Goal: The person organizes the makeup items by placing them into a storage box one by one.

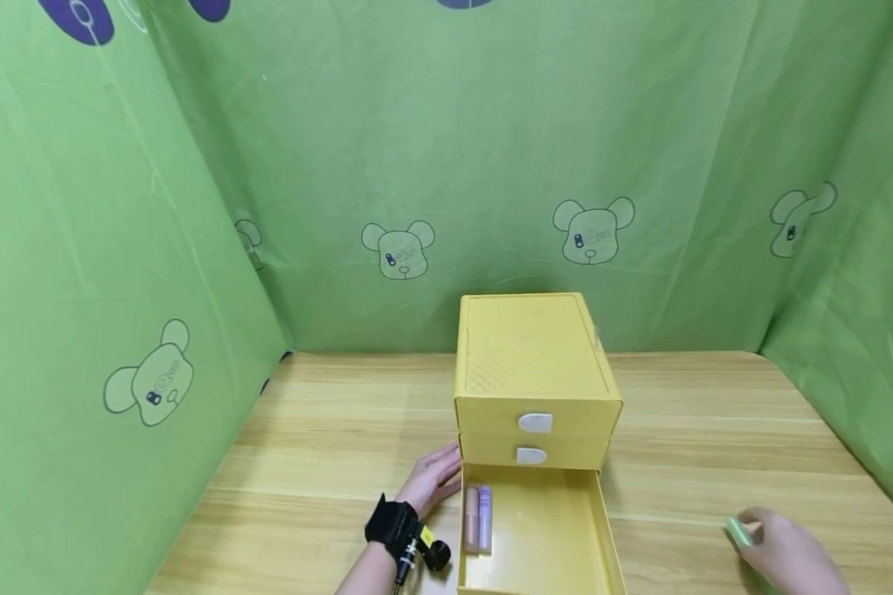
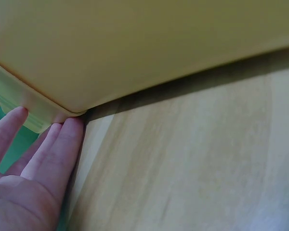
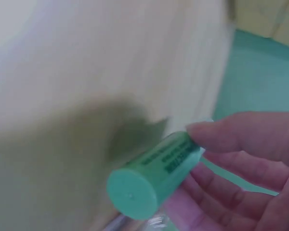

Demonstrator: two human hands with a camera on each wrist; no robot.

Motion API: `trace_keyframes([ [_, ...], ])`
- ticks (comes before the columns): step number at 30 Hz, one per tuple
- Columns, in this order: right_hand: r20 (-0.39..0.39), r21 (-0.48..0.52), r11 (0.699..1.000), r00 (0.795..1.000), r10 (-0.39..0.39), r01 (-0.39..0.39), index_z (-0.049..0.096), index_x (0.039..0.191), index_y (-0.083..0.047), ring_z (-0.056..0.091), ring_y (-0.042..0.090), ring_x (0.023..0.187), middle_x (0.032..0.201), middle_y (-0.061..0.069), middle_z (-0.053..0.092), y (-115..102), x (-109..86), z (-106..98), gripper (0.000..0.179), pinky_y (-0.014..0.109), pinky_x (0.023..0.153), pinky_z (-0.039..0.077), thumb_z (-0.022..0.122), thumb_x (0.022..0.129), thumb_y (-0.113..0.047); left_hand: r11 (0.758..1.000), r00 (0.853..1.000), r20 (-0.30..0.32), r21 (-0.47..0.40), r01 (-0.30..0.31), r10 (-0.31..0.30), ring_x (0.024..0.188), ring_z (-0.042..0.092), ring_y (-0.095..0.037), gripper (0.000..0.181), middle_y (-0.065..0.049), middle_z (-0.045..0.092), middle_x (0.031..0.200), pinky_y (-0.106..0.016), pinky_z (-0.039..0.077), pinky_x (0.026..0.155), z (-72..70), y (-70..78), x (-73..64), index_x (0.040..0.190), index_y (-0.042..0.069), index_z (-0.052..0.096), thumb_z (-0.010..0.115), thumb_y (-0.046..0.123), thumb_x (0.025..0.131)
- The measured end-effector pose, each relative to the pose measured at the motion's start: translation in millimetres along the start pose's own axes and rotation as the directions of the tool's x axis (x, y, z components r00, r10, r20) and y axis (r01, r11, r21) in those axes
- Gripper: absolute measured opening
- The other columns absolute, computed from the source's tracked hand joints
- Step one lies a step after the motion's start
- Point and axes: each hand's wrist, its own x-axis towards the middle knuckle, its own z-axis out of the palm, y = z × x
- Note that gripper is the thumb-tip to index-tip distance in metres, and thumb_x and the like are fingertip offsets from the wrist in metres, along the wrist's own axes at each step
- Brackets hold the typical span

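A yellow drawer box stands on the wooden table, its bottom drawer pulled out. Inside, along the drawer's left wall, a brownish-pink tube and a lilac tube lie side by side. My left hand rests against the box's left side; in the left wrist view its straight fingers touch the yellow edge. Off to the right, my right hand pinches a green tube between thumb and fingers. Dark printing runs along this green tube in the right wrist view.
Two upper drawers with white tabs are closed. Green cloth with bear heads surrounds the table. Below the green tube, a clear, shiny item is partly visible in the right wrist view.
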Motion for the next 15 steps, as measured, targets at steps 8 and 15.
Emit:
trace_keyframes([
  [8, -0.112, 0.164, 0.970, 0.980, -0.165, 0.182, 0.055, 0.113, 0.010, 0.060, 0.022, 0.076, 0.087, 0.008, 0.064, -69.3, -13.9, -21.9, 0.042, 0.031, 0.059, 0.050, 0.067, 0.077, -0.009, 1.000, 1.000, 0.002, 0.005, 0.002, -0.002, 0.128, 0.037, -0.033, 0.058, -0.018, 0.027, 0.146, -0.045, 0.039, 0.100, 0.7, 1.7, -0.9, 0.137, -0.005, 0.033, 0.051, 0.028, 0.093],
  [15, -0.135, 0.242, 0.873, 0.905, -0.403, 0.424, 0.058, 0.107, 0.012, 0.058, 0.011, 0.072, 0.085, 0.006, 0.064, -130.4, -16.0, -22.9, 0.038, 0.021, 0.061, 0.051, 0.069, 0.074, -0.003, 1.000, 1.000, -0.005, 0.009, 0.002, -0.002, 0.127, 0.038, -0.033, 0.058, -0.019, 0.030, 0.145, -0.045, 0.039, 0.100, 1.9, 1.5, -1.7, 0.137, -0.006, 0.033, 0.051, 0.028, 0.094],
])
